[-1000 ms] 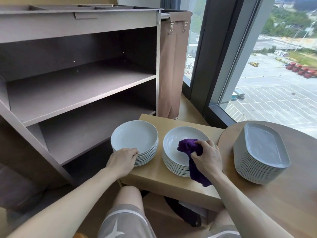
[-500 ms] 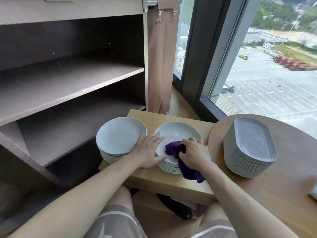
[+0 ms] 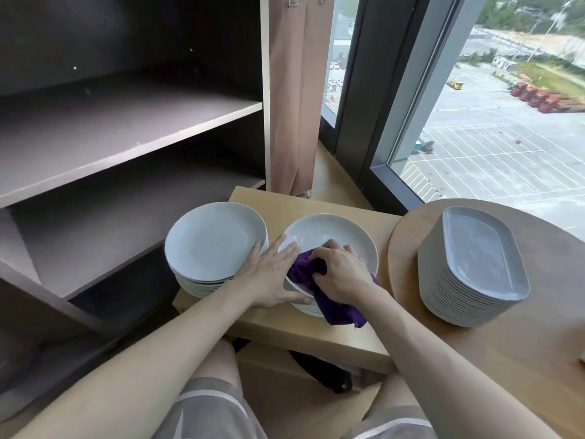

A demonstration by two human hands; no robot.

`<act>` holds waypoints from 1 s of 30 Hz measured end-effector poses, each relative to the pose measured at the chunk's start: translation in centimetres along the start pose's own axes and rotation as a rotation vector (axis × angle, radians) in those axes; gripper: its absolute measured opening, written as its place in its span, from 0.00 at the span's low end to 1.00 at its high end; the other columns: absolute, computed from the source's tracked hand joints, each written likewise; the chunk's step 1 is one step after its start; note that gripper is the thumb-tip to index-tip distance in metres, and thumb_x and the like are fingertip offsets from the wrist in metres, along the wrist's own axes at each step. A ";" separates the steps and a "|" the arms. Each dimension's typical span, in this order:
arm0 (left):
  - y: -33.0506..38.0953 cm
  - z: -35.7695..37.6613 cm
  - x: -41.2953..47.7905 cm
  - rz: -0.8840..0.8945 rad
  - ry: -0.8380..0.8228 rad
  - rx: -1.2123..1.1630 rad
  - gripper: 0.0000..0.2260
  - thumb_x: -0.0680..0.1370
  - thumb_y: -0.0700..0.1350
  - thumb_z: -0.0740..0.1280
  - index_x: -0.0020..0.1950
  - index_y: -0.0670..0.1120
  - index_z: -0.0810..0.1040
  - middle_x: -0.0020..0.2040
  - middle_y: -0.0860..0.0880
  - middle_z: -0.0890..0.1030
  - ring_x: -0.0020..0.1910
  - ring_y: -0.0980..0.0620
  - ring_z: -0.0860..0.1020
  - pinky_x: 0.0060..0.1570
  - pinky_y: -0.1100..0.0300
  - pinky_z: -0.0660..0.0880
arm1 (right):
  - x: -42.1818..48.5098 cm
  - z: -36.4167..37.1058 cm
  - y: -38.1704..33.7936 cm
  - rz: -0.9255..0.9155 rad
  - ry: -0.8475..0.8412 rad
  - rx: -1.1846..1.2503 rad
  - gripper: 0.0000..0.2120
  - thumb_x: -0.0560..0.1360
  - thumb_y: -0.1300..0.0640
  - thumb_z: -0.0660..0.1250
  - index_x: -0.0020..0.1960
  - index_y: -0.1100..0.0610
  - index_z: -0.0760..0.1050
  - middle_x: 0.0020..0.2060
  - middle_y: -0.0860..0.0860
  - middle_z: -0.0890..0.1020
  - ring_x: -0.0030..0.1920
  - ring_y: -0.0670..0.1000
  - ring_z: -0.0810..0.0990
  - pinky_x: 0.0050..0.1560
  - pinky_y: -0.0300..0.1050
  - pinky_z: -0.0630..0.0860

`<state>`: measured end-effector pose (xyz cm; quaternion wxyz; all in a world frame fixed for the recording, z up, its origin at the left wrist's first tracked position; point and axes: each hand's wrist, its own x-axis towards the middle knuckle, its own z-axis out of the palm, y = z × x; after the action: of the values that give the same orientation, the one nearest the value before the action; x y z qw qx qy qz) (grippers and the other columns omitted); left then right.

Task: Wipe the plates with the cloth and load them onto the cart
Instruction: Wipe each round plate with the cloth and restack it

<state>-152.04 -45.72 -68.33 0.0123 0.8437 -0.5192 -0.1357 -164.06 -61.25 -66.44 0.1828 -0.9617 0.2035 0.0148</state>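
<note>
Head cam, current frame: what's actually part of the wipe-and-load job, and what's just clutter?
In the job: purple cloth, right hand holding it, left hand on the top plate, second round stack, oval stack, cart shelves.
Lying about: brown hanging fabric, black item under the small table.

view: head-worn | faces: forward, down | range: close above low table (image 3: pixel 272 207)
</note>
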 end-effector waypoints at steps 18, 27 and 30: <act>0.4 -0.2 0.1 -0.089 -0.061 -0.033 0.57 0.68 0.82 0.52 0.83 0.49 0.34 0.82 0.54 0.34 0.78 0.59 0.30 0.79 0.46 0.35 | 3.1 -0.7 0.6 0.114 0.111 -0.135 0.16 0.82 0.49 0.60 0.69 0.47 0.72 0.67 0.52 0.73 0.67 0.59 0.69 0.60 0.58 0.70; 0.1 -0.4 0.0 -0.094 -0.019 -0.151 0.58 0.66 0.81 0.59 0.83 0.52 0.38 0.83 0.57 0.37 0.78 0.63 0.33 0.77 0.52 0.33 | 0.7 -2.4 2.8 0.130 0.051 -0.181 0.17 0.80 0.50 0.62 0.68 0.46 0.74 0.64 0.51 0.74 0.63 0.57 0.70 0.58 0.55 0.70; 0.0 -0.6 0.0 -0.077 0.007 -0.158 0.57 0.67 0.80 0.61 0.83 0.52 0.38 0.83 0.56 0.36 0.79 0.60 0.33 0.78 0.52 0.34 | -0.3 -2.2 2.8 0.131 0.020 -0.144 0.19 0.79 0.51 0.62 0.69 0.45 0.74 0.63 0.50 0.74 0.65 0.57 0.69 0.58 0.54 0.69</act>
<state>-151.95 -45.78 -67.72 0.0753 0.8599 -0.4740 -0.1736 -165.59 -64.35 -65.30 0.1098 -0.9571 0.2661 0.0316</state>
